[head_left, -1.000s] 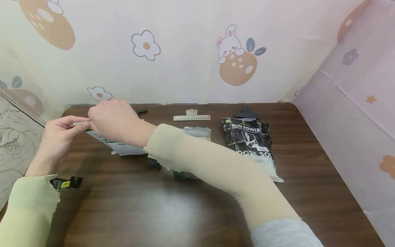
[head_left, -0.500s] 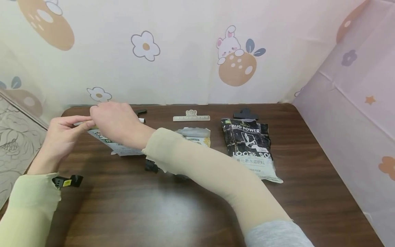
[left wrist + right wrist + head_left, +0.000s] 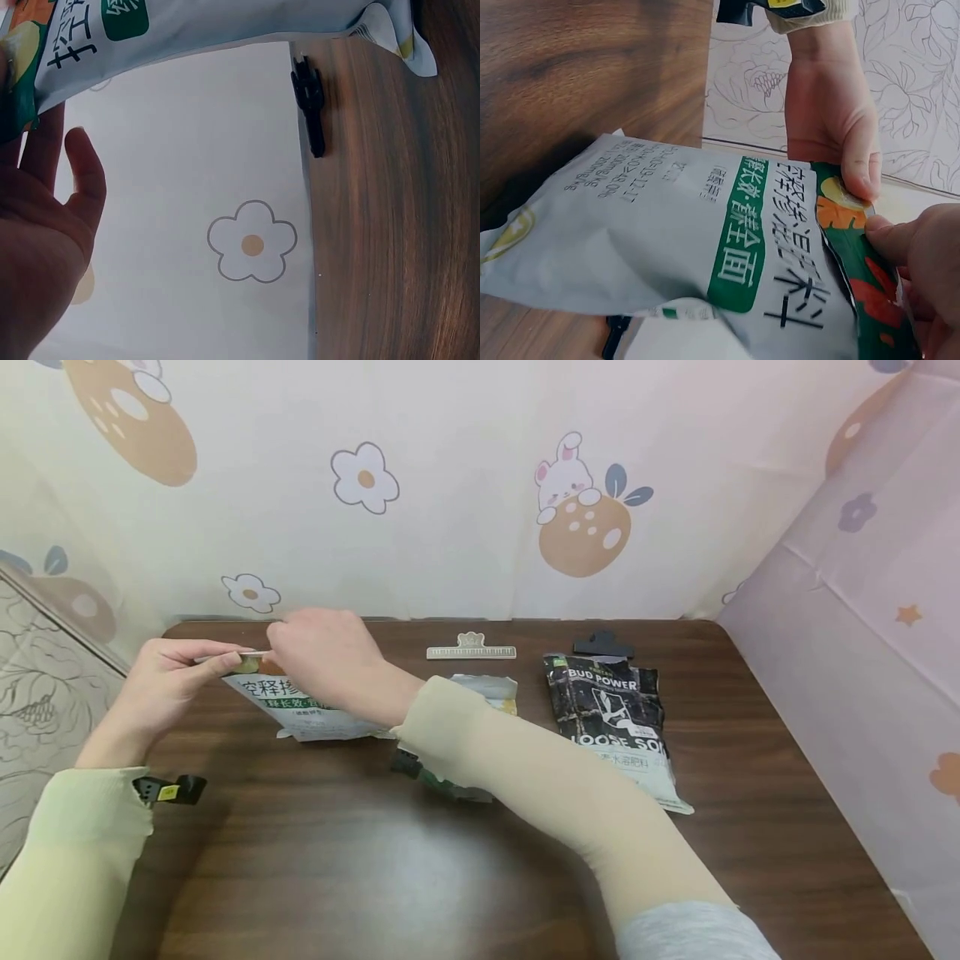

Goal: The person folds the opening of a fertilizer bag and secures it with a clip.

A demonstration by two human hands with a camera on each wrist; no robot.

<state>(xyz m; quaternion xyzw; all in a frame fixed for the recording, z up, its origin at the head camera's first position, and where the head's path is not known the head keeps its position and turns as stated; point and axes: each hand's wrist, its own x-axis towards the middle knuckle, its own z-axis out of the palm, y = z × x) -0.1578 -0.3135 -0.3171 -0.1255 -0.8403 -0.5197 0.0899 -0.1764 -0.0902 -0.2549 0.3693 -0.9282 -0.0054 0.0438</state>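
A white fertilizer bag (image 3: 300,718) with green bands and Chinese print stands at the back left, its top edge raised toward both hands. My left hand (image 3: 153,697) pinches the top left corner between thumb and fingers. Along the same edge, the right hand (image 3: 330,656) pinches farther to the right, knuckles up. The right wrist view shows the bag's green top strip (image 3: 866,292) with orange and red pictures, the right thumb (image 3: 892,236) pressing on it close to the left thumb (image 3: 862,176). Behind the bag lies a black clip (image 3: 309,105), hidden in the head view.
A second bag (image 3: 487,689) lies mid-table, mostly covered by the right sleeve. At right lies a black-and-white bag (image 3: 611,718) marked "BUD POWER". A pale clip (image 3: 471,648) and a black clip (image 3: 602,645) lie near the back edge, before a patterned cloth (image 3: 465,527).
The right hand has slid rightward along the bag's top edge, away from the left hand, uncovering more of the printed front. The left hand keeps its pinch and shifts slightly right.
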